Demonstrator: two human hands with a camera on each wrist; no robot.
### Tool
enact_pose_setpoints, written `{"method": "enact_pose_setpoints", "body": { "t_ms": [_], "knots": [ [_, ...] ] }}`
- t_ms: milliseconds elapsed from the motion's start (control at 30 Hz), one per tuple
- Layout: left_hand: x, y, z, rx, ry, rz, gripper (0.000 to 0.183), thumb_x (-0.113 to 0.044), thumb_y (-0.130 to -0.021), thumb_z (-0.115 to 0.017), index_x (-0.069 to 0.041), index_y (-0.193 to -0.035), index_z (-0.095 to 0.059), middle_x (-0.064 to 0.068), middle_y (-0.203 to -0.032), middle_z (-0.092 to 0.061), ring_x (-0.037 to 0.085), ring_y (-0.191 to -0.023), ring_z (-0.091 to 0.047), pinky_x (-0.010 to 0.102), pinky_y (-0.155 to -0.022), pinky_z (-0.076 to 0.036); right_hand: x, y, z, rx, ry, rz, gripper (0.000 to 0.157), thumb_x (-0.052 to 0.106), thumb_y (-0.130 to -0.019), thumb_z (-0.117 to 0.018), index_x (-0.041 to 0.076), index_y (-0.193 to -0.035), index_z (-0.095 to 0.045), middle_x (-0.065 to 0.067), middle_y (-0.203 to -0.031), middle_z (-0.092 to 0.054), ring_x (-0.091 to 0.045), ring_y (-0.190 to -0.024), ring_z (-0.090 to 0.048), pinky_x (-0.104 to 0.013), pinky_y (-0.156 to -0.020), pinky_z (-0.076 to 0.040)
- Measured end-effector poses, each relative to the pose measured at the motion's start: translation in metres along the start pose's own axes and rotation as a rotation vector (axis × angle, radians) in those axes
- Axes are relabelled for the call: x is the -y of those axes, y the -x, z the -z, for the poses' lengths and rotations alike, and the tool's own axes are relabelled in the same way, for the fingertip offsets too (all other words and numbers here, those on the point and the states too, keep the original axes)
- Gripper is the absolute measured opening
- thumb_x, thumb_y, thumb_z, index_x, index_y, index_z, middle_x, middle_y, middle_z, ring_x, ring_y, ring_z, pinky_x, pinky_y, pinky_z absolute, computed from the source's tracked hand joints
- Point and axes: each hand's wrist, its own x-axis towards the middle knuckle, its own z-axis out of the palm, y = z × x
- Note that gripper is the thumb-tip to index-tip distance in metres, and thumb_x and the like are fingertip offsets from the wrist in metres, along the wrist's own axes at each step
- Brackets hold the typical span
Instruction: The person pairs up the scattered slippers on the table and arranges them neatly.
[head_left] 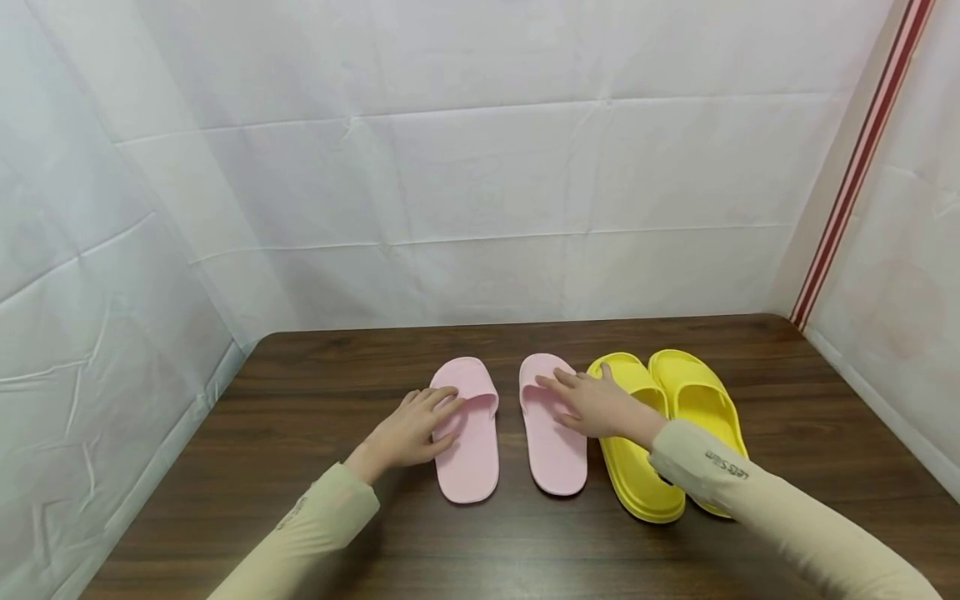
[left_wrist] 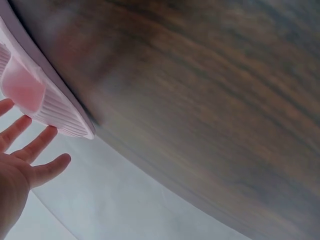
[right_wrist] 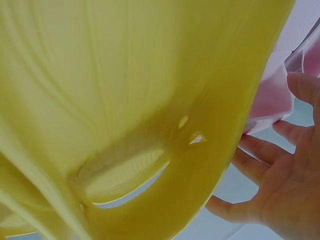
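Note:
Two pink slippers stand side by side on the wooden table, toes toward the back. Over the left pink slipper [head_left: 474, 458] hovers or rests my left hand [head_left: 412, 429], its fingers spread loosely by the strap. My right hand [head_left: 600, 407] reaches across a yellow slipper to the right pink slipper [head_left: 558, 462], fingers spread over its strap and footbed. In the left wrist view the fingertips [left_wrist: 48, 131] are close to the pink slipper's toe. Whether either hand touches its slipper, I cannot tell. Neither hand grips anything.
A pair of yellow slippers lies just right of the pink ones: the inner yellow slipper [head_left: 647, 487] is under my right wrist, the outer yellow slipper [head_left: 686, 371] partly behind the sleeve. White sheeting [head_left: 487, 183] hangs behind the dark wooden table [head_left: 322, 375].

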Motion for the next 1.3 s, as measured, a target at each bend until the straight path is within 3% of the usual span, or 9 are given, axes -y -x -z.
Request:
{"method": "enact_pose_setpoints", "body": {
  "t_ms": [800, 1300],
  "knots": [
    [-0.012, -0.008, -0.007, 0.007, 0.112, -0.046, 0.050, -0.029, -0.080, -0.062, -0.009, -0.124, -0.051, 0.011, -0.124, -0.051, 0.027, -0.114, -0.048, 0.056, -0.091, -0.037, 0.008, 0.015, -0.004, -0.026, 0.029, 0.037, 0.062, 0.042, -0.084, -0.056, 0.022, -0.138, -0.033, -0.014, -0.136, -0.043, -0.036, -0.115, -0.049, -0.068, -0.088, -0.030],
    [-0.021, -0.010, -0.007, -0.015, 0.080, -0.051, 0.048, -0.027, -0.080, -0.062, -0.007, -0.122, -0.052, 0.012, -0.123, -0.051, 0.028, -0.113, -0.049, 0.057, -0.091, -0.037, 0.009, 0.018, -0.005, -0.025, 0.010, 0.026, 0.063, 0.042, -0.084, -0.056, 0.023, -0.139, -0.032, -0.014, -0.137, -0.041, -0.036, -0.116, -0.048, -0.068, -0.088, -0.028]
  ]
}}
